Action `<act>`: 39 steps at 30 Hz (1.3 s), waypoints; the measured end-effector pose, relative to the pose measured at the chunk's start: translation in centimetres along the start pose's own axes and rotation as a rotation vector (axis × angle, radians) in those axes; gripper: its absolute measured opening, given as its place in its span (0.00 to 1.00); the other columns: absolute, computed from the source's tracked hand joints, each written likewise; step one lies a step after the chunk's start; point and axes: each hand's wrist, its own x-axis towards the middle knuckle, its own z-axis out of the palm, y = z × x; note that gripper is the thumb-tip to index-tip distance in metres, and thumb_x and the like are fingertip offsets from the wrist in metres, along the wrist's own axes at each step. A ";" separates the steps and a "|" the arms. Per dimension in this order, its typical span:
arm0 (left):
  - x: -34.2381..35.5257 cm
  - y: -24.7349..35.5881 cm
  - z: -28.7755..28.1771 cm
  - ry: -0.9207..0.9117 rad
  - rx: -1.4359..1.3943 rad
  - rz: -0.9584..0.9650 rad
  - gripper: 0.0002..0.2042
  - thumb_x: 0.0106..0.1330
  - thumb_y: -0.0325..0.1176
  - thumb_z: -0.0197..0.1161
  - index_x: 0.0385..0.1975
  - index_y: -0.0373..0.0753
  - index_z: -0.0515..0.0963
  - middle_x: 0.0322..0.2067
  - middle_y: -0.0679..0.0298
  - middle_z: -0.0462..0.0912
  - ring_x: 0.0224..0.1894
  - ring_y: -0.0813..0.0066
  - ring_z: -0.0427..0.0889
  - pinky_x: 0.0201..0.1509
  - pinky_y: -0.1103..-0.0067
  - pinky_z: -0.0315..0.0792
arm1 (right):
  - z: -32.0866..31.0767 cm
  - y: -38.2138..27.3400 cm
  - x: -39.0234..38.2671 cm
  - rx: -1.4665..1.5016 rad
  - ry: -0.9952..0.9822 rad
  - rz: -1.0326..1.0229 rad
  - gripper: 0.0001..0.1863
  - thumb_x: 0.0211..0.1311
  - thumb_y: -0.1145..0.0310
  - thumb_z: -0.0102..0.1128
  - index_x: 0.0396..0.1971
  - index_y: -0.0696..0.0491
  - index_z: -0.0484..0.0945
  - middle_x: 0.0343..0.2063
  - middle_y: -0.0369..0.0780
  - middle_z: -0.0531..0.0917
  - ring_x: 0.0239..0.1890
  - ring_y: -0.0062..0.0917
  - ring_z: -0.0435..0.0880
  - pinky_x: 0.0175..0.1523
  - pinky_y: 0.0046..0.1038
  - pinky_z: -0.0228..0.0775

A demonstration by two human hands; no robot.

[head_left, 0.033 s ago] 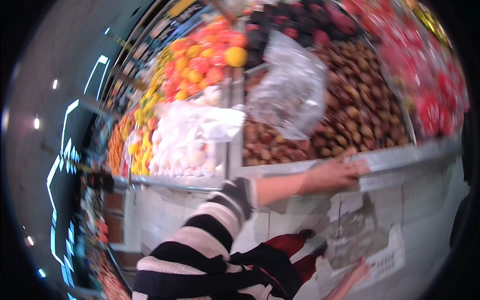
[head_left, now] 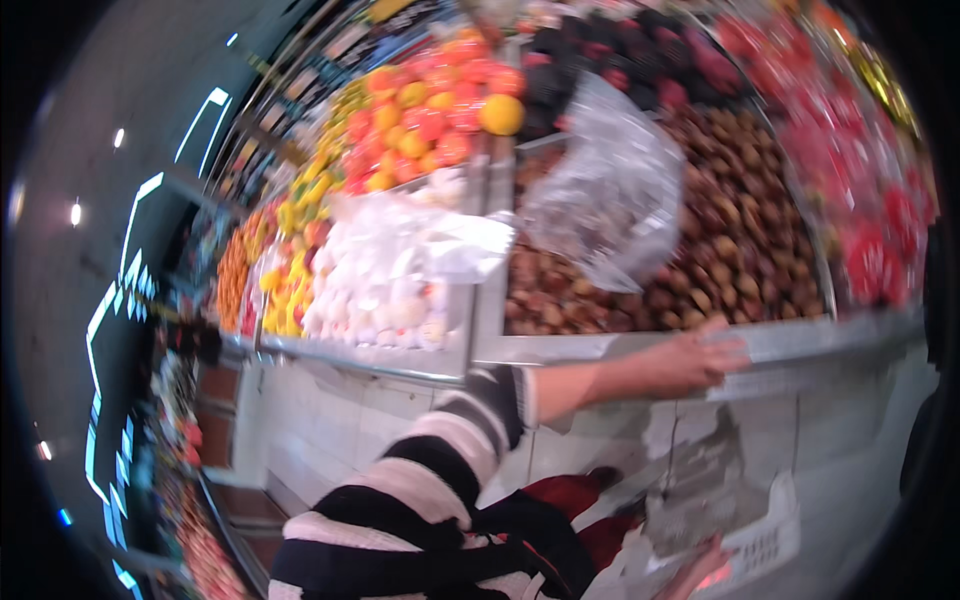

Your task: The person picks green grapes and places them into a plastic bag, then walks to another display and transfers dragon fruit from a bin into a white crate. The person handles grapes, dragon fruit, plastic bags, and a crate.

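Note:
My left hand (head_left: 690, 362), at the end of a black-and-white striped sleeve, is at the metal front edge (head_left: 790, 335) of a display bin. Its fingers are stretched out and somewhat apart, with nothing seen in them. Just beyond it, the bin holds many small brown fruits (head_left: 735, 240). A crumpled clear plastic bag (head_left: 625, 190) lies on top of them. Low in the view, my right hand (head_left: 708, 568) is at the near rim of a white plastic basket (head_left: 780, 515), its fingers curled there, slightly blurred.
Left of the brown fruits lie pale fruits in white foam nets (head_left: 375, 300), with orange and yellow fruits (head_left: 430, 110) behind. Dark-wrapped fruits (head_left: 640, 60) fill the back, and red-wrapped packs (head_left: 850, 190) stand at the right. Pale floor tiles (head_left: 400, 410) show below the stall.
The view has shifted slightly, so the stall appears a little further right and lower. My left hand stays by the bin edge, and my right hand appears slightly lower at the basket.

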 end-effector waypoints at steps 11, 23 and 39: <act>-27.2 27.9 1.7 0.053 -0.548 -0.982 0.15 0.47 0.31 0.61 0.37 0.41 0.76 0.39 0.57 0.76 0.43 0.57 0.75 0.43 0.61 0.69 | -13.8 -4.3 -4.9 -0.855 -0.080 -0.071 0.28 0.50 0.60 0.68 0.45 0.65 0.70 0.34 0.51 0.79 0.37 0.35 0.75 0.38 0.35 0.73; -46.6 55.1 -4.8 0.165 -0.577 -1.744 0.13 0.52 0.35 0.58 0.37 0.41 0.79 0.38 0.55 0.80 0.45 0.55 0.78 0.49 0.65 0.72 | -6.1 -7.2 -24.3 -0.608 -0.790 -0.393 0.19 0.58 0.61 0.63 0.42 0.59 0.73 0.37 0.44 0.77 0.33 0.30 0.72 0.42 0.38 0.69; -65.8 80.8 -2.0 0.662 -0.548 -2.353 0.15 0.53 0.39 0.63 0.37 0.39 0.82 0.36 0.57 0.85 0.40 0.64 0.83 0.47 0.71 0.77 | -1.0 0.2 -50.3 -0.586 -1.316 -0.434 0.09 0.57 0.68 0.60 0.32 0.54 0.69 0.16 0.37 0.72 0.11 0.21 0.69 0.14 0.23 0.62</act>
